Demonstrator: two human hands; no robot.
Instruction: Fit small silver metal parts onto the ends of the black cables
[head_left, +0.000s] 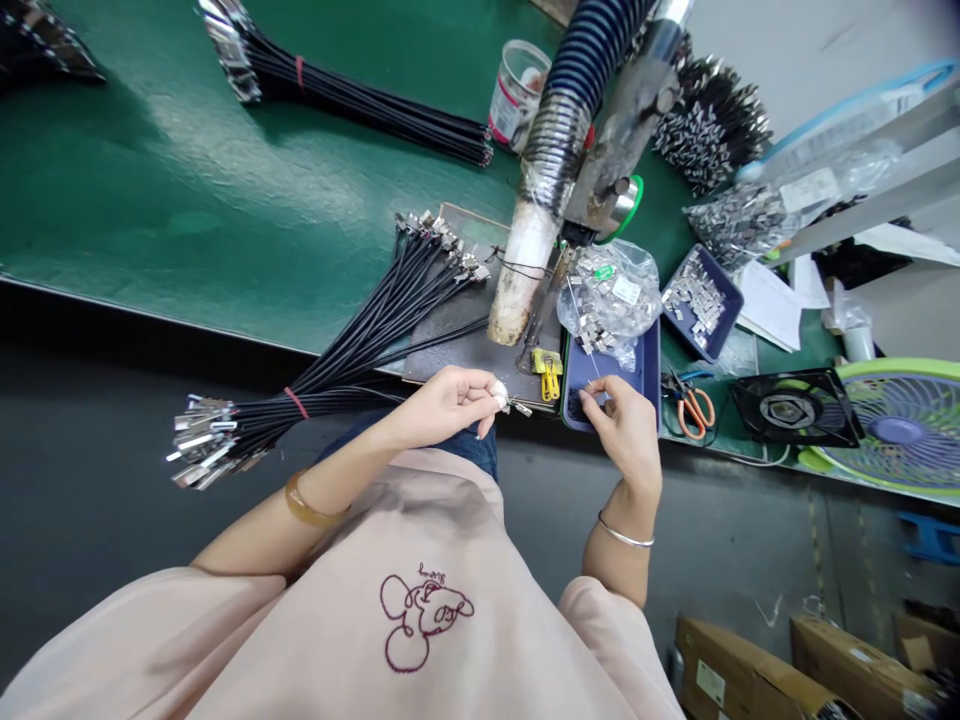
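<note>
My left hand (450, 408) is closed in a pinch on a small metal connector (519, 406), which sticks out to the right of the fingertips. Something white covers a fingertip of that hand. My right hand (628, 430) is also pinched, over the front of a blue tray (648, 378). A thin silvery wire (582, 325) rises from its fingers. To the left of my left hand lies a bundle of black cables (349, 345) with metal connectors at their ends, tied with a red band. Between the hands, a yellow clip (550, 380) sits at the board's edge.
A ribbed extraction hose (559, 130) and a metal arm hang over the dark board (450, 345). Bagged metal connectors (611, 295) fill the blue tray. Rightward are a smaller tray (726, 335), orange-handled pliers (696, 412) and fans (799, 408). Another cable bundle (367, 100) lies behind.
</note>
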